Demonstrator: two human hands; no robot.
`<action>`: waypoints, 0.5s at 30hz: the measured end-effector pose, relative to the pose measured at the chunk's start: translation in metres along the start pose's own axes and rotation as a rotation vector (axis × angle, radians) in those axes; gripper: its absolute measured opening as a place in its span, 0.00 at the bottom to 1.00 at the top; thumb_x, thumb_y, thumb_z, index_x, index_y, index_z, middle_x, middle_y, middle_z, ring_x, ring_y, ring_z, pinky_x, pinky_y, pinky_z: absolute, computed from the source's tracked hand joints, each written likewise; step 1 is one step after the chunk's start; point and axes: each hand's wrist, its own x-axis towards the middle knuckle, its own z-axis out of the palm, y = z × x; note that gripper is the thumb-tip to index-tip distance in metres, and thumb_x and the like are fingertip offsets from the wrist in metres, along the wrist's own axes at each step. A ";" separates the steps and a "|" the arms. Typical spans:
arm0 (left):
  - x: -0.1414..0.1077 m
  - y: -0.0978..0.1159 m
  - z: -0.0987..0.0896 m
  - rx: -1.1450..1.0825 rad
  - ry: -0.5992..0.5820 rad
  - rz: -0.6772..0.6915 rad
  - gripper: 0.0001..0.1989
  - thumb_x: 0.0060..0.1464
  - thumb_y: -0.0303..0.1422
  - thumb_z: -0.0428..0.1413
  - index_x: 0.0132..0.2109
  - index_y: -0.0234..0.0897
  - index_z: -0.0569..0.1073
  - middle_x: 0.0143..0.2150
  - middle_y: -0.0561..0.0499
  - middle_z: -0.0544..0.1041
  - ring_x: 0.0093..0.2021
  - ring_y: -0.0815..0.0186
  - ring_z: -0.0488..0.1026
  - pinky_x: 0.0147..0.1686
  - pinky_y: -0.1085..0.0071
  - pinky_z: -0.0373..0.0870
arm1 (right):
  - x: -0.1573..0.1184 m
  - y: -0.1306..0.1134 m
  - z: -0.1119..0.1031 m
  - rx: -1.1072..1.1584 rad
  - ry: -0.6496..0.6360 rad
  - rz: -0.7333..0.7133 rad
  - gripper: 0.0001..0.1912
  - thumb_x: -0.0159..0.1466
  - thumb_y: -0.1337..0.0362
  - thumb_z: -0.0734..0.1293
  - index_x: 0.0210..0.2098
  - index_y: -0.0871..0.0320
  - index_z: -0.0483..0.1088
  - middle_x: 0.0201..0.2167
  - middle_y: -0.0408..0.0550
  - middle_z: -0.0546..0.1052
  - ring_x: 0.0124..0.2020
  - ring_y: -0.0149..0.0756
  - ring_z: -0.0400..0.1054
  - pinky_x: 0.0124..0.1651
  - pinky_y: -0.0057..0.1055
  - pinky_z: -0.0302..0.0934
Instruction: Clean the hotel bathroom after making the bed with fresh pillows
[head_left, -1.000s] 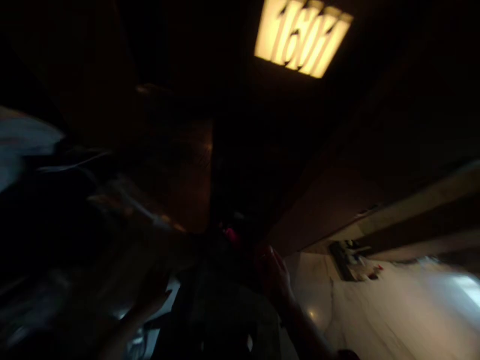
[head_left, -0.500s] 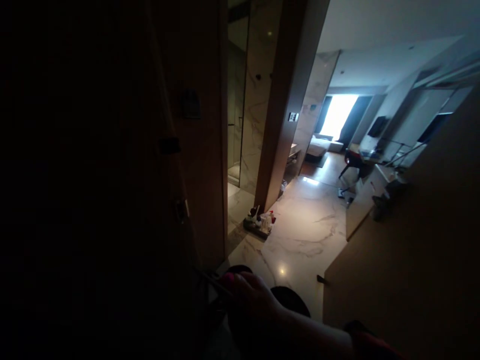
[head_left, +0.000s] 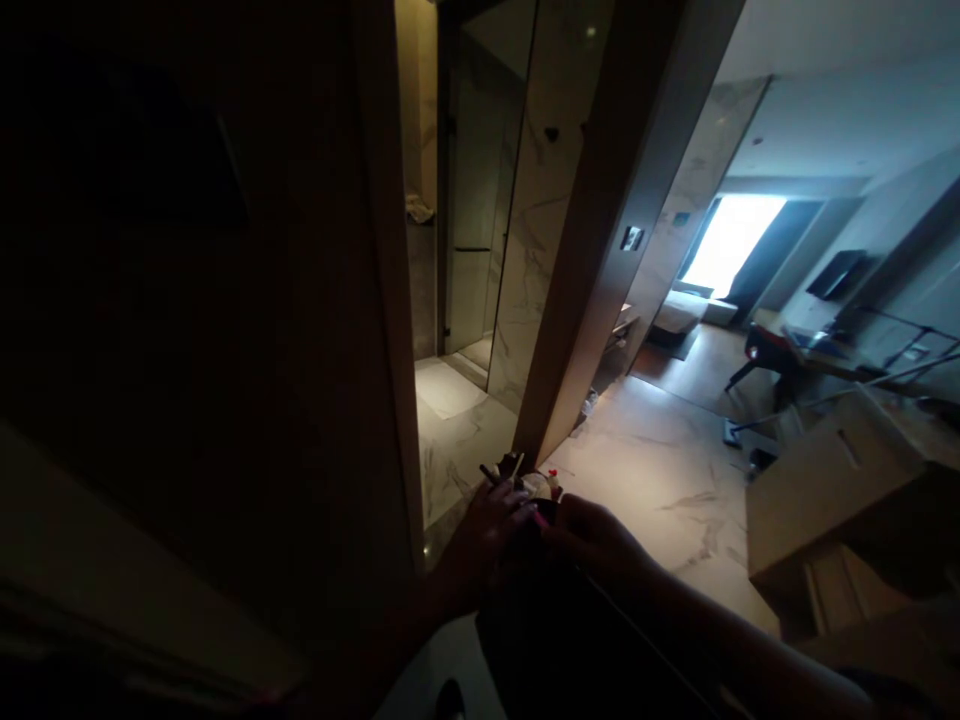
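Left hand: angled inward, fingers extended towards a small pink item; hold unclear. Right hand: opposite, fingers curled beside it; grip indeterminable.

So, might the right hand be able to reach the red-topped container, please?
Probably not: the right hand seems to hold a pink item, and the red-topped container looks farther off, at floor level.

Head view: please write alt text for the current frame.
Left hand and right hand are close together near a small pink item, details lost in dimness. Beyond, a veined floor leads toward a bright window; a glass door stands further left.
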 end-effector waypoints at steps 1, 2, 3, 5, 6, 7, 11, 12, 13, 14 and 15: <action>0.034 -0.020 0.001 0.061 -0.039 0.015 0.27 0.62 0.45 0.59 0.64 0.40 0.71 0.61 0.39 0.72 0.67 0.46 0.62 0.69 0.38 0.50 | 0.024 -0.001 -0.014 -0.043 0.003 -0.012 0.28 0.55 0.38 0.70 0.24 0.56 0.60 0.23 0.41 0.66 0.25 0.29 0.57 0.28 0.27 0.52; 0.067 -0.040 0.002 0.113 -0.094 -0.002 0.22 0.61 0.43 0.59 0.59 0.40 0.75 0.55 0.40 0.76 0.61 0.47 0.66 0.68 0.37 0.51 | 0.049 -0.002 -0.026 -0.091 0.018 -0.025 0.27 0.56 0.40 0.70 0.25 0.56 0.60 0.22 0.41 0.66 0.25 0.29 0.57 0.28 0.27 0.52; 0.097 -0.061 0.002 0.155 -0.161 -0.039 0.17 0.61 0.42 0.60 0.53 0.40 0.79 0.48 0.42 0.77 0.56 0.49 0.70 0.66 0.38 0.54 | 0.073 -0.002 -0.038 -0.135 0.042 -0.041 0.25 0.58 0.42 0.69 0.25 0.56 0.61 0.22 0.41 0.66 0.25 0.29 0.56 0.28 0.27 0.51; 0.147 -0.102 0.000 0.196 -0.293 -0.133 0.12 0.62 0.40 0.60 0.46 0.40 0.81 0.42 0.44 0.77 0.49 0.52 0.71 0.60 0.43 0.63 | 0.124 0.001 -0.057 -0.198 0.095 -0.069 0.21 0.60 0.45 0.67 0.26 0.56 0.62 0.23 0.41 0.68 0.26 0.30 0.57 0.28 0.27 0.51; 0.166 -0.124 -0.002 0.201 -0.337 -0.179 0.11 0.61 0.40 0.61 0.45 0.39 0.81 0.41 0.44 0.77 0.47 0.53 0.71 0.56 0.47 0.66 | 0.150 0.005 -0.064 -0.210 0.118 -0.081 0.20 0.61 0.47 0.66 0.27 0.56 0.63 0.23 0.42 0.68 0.26 0.30 0.58 0.28 0.28 0.52; 0.182 -0.146 -0.004 0.206 -0.350 -0.226 0.11 0.59 0.39 0.62 0.45 0.38 0.81 0.41 0.44 0.77 0.47 0.53 0.71 0.54 0.49 0.67 | 0.177 0.009 -0.070 -0.211 0.132 -0.094 0.19 0.62 0.47 0.65 0.28 0.56 0.64 0.24 0.42 0.69 0.26 0.30 0.59 0.28 0.28 0.53; 0.224 -0.242 -0.007 0.240 -0.185 -0.391 0.06 0.55 0.33 0.66 0.40 0.38 0.81 0.38 0.47 0.77 0.46 0.57 0.71 0.58 0.51 0.63 | 0.298 0.029 -0.082 -0.192 0.101 -0.202 0.19 0.64 0.48 0.65 0.27 0.56 0.64 0.21 0.41 0.67 0.24 0.30 0.58 0.27 0.28 0.51; 0.230 -0.267 -0.006 0.251 -0.126 -0.421 0.04 0.55 0.32 0.66 0.39 0.38 0.81 0.37 0.49 0.76 0.46 0.58 0.71 0.62 0.50 0.60 | 0.331 0.033 -0.083 -0.184 0.068 -0.239 0.19 0.64 0.48 0.64 0.27 0.56 0.64 0.20 0.41 0.67 0.24 0.30 0.58 0.28 0.28 0.50; 0.235 -0.292 -0.004 0.266 -0.068 -0.450 0.03 0.55 0.31 0.66 0.38 0.39 0.81 0.37 0.50 0.76 0.46 0.59 0.72 0.65 0.47 0.55 | 0.363 0.036 -0.083 -0.174 0.030 -0.273 0.18 0.63 0.48 0.65 0.27 0.56 0.64 0.20 0.41 0.68 0.24 0.30 0.59 0.28 0.28 0.50; 0.239 -0.316 -0.003 0.280 -0.008 -0.485 0.03 0.55 0.31 0.66 0.39 0.41 0.81 0.39 0.50 0.77 0.49 0.58 0.72 0.68 0.45 0.50 | 0.396 0.038 -0.082 -0.158 -0.009 -0.299 0.18 0.63 0.49 0.65 0.27 0.56 0.64 0.20 0.41 0.68 0.23 0.30 0.59 0.28 0.28 0.50; 0.241 -0.339 -0.001 0.291 0.062 -0.533 0.05 0.54 0.31 0.66 0.40 0.41 0.81 0.43 0.49 0.77 0.55 0.55 0.70 0.69 0.42 0.47 | 0.429 0.039 -0.080 -0.136 -0.045 -0.311 0.18 0.63 0.49 0.65 0.27 0.56 0.63 0.20 0.41 0.69 0.24 0.30 0.60 0.28 0.28 0.51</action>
